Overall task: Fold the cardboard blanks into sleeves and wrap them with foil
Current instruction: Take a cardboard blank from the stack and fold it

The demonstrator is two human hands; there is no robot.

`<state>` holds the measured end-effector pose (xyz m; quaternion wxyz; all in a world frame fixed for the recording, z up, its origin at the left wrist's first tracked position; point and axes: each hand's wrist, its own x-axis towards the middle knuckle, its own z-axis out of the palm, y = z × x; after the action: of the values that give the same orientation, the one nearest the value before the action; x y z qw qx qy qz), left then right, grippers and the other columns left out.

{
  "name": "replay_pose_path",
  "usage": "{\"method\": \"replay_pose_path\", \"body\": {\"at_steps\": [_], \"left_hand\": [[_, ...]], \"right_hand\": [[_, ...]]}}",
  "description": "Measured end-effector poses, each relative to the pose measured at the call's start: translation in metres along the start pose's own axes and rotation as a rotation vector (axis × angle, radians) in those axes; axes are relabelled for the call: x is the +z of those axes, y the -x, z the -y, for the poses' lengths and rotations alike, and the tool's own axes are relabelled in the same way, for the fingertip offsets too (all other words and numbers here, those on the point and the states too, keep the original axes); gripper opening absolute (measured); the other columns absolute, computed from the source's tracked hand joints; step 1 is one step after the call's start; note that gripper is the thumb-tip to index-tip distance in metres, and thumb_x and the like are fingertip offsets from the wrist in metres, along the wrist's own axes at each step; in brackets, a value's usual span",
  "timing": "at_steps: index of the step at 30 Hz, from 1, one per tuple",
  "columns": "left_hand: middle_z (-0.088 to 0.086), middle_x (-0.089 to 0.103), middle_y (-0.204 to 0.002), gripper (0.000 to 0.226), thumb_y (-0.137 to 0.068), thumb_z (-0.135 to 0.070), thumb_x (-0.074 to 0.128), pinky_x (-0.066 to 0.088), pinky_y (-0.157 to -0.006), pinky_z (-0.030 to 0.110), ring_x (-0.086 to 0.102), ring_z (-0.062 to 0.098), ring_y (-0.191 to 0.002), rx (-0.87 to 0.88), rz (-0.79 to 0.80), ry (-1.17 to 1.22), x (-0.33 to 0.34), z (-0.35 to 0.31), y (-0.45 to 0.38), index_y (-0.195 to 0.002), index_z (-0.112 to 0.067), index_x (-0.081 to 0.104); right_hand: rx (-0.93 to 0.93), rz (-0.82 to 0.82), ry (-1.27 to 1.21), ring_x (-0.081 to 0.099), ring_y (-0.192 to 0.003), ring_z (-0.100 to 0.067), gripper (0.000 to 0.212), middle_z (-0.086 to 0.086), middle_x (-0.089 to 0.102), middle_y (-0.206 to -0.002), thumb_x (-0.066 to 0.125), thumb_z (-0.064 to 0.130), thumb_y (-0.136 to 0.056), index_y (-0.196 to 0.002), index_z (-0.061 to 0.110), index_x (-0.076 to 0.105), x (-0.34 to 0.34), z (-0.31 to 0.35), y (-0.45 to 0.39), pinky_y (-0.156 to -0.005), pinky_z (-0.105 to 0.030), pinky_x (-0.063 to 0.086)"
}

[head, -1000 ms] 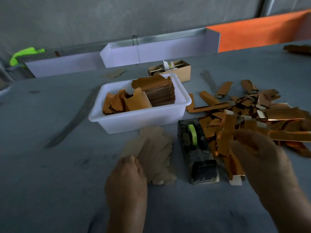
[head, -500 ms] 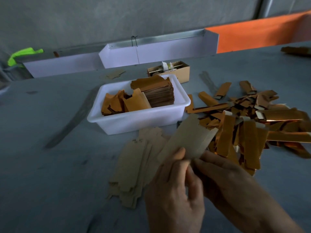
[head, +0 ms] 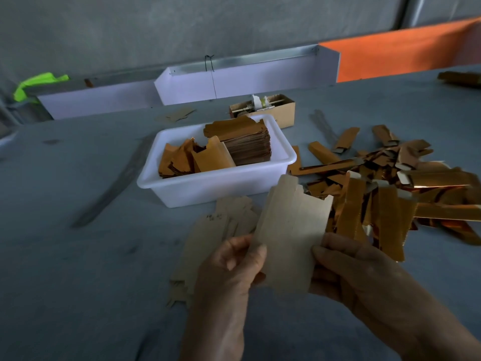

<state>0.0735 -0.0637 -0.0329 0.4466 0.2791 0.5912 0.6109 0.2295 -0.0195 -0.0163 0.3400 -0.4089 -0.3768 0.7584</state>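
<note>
Both hands hold one flat cardboard blank (head: 291, 235) up over the grey tabletop (head: 78, 256), tilted with its notched end away from the person. The left hand (head: 229, 272) has its grip on the blank's near left edge, thumb on top; the right hand (head: 359, 274) grasps the near right edge, thumb on the face and fingers curled behind. Under and left of the blank lies a loose stack of more blanks (head: 208, 238), fanned flat on the tabletop. Just beyond sits a white tub (head: 216, 183) holding a neat pile of foil pieces (head: 247, 144) and some loose ones beside it. To the right spreads a heap of foil-wrapped sleeves (head: 390, 194), shiny orange-gold, lying every which way. Behind the tub stands a small open carton (head: 276, 110); what is in it is too small to tell.
</note>
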Motion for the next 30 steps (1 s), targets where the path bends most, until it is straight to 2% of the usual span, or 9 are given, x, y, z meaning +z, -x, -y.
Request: {"method": "replay_pose_path", "body": {"at_steps": [4, 9, 12, 14, 16, 18, 22, 26, 30], "left_hand": [[-0.003, 0.070, -0.067, 0.028, -0.079, -0.003, 0.066, 0.048, -0.052, 0.019, 0.062, 0.007, -0.060, 0.006, 0.031, 0.047, 0.001, 0.000, 0.000, -0.065, -0.026, 0.073], [0.002, 0.070, -0.071, 0.027, -0.085, -0.004, 0.062, 0.051, -0.065, 0.030, 0.062, 0.014, -0.068, 0.037, 0.027, 0.041, 0.003, -0.001, 0.002, -0.070, -0.023, 0.073], [-0.014, 0.072, -0.083, 0.032, -0.089, -0.012, 0.061, 0.046, -0.069, 0.012, 0.064, -0.002, -0.079, 0.262, -0.052, -0.268, -0.003, -0.004, 0.001, -0.085, -0.042, 0.073], [-0.017, 0.068, -0.088, 0.033, -0.088, -0.015, 0.059, 0.040, -0.072, 0.005, 0.061, -0.006, -0.087, 0.438, -0.056, -0.484, -0.008, -0.010, 0.001, -0.087, -0.045, 0.072], [-0.017, 0.067, -0.086, 0.032, -0.085, -0.013, 0.063, 0.039, -0.072, 0.003, 0.061, -0.005, -0.086, 0.524, -0.028, -0.550, -0.011, -0.014, 0.001, -0.091, -0.042, 0.072], [-0.019, 0.070, -0.085, 0.033, -0.081, -0.013, 0.069, 0.042, -0.070, 0.003, 0.063, -0.006, -0.081, 0.520, 0.013, -0.528, -0.009, -0.018, 0.002, -0.095, -0.043, 0.070], [-0.017, 0.070, -0.085, 0.042, -0.075, -0.024, 0.073, 0.046, -0.070, 0.007, 0.063, -0.006, -0.078, 0.510, 0.014, -0.417, -0.003, -0.023, 0.009, -0.112, -0.041, 0.065], [-0.013, 0.067, -0.109, 0.072, -0.056, -0.044, 0.080, 0.052, -0.082, 0.019, 0.064, -0.001, -0.099, 0.290, -0.204, -0.206, -0.013, -0.025, 0.000, -0.122, -0.030, 0.056], [0.010, 0.074, -0.096, 0.051, -0.053, -0.010, 0.083, 0.055, -0.066, 0.030, 0.071, 0.021, -0.084, -0.048, 0.230, 0.137, -0.013, -0.017, 0.000, -0.102, -0.007, 0.069]], "right_hand": [[0.014, -0.007, 0.007, 0.071, -0.087, -0.024, 0.023, -0.008, 0.074, -0.095, 0.047, 0.008, -0.090, -0.101, 0.009, 0.067, -0.002, 0.000, -0.001, -0.066, -0.032, 0.060], [-0.027, -0.060, 0.059, 0.071, -0.083, -0.021, 0.022, -0.008, 0.073, -0.094, 0.051, 0.013, -0.088, -0.105, 0.011, 0.065, 0.003, 0.004, 0.005, -0.067, -0.031, 0.060], [-0.372, -0.390, 0.551, 0.065, -0.072, -0.010, 0.039, 0.010, 0.063, -0.092, 0.055, 0.047, -0.068, -0.104, 0.032, 0.055, 0.007, 0.009, 0.011, -0.055, -0.018, 0.049], [-0.681, -0.583, 0.898, 0.057, -0.092, 0.001, 0.054, 0.023, 0.056, -0.107, 0.053, 0.055, -0.064, -0.116, 0.040, 0.046, 0.012, 0.017, 0.016, -0.067, -0.024, 0.052], [-0.873, -0.582, 1.159, 0.049, -0.109, -0.008, 0.063, 0.016, 0.050, -0.123, 0.056, 0.051, -0.069, -0.127, 0.029, 0.047, 0.014, 0.025, 0.018, -0.084, -0.031, 0.047], [-0.907, -0.415, 1.308, 0.052, -0.101, -0.006, 0.048, 0.016, 0.053, -0.115, 0.061, 0.046, -0.073, -0.117, 0.025, 0.060, 0.016, 0.025, 0.017, -0.076, -0.019, 0.046], [-0.721, -0.152, 1.122, 0.057, -0.082, 0.007, 0.014, 0.022, 0.065, -0.082, 0.063, 0.025, -0.080, -0.085, 0.036, 0.069, 0.017, 0.014, 0.012, -0.064, -0.008, 0.044], [-0.449, -0.250, 0.698, 0.056, -0.078, 0.001, 0.009, 0.018, 0.062, -0.077, 0.063, 0.027, -0.082, -0.078, 0.034, 0.066, 0.009, 0.003, 0.003, -0.058, -0.013, 0.040], [-0.252, -0.214, 0.388, 0.059, -0.082, -0.022, 0.005, 0.007, 0.065, -0.076, 0.065, 0.023, -0.081, -0.079, 0.025, 0.069, 0.012, -0.003, -0.004, -0.057, -0.032, 0.049]]}}
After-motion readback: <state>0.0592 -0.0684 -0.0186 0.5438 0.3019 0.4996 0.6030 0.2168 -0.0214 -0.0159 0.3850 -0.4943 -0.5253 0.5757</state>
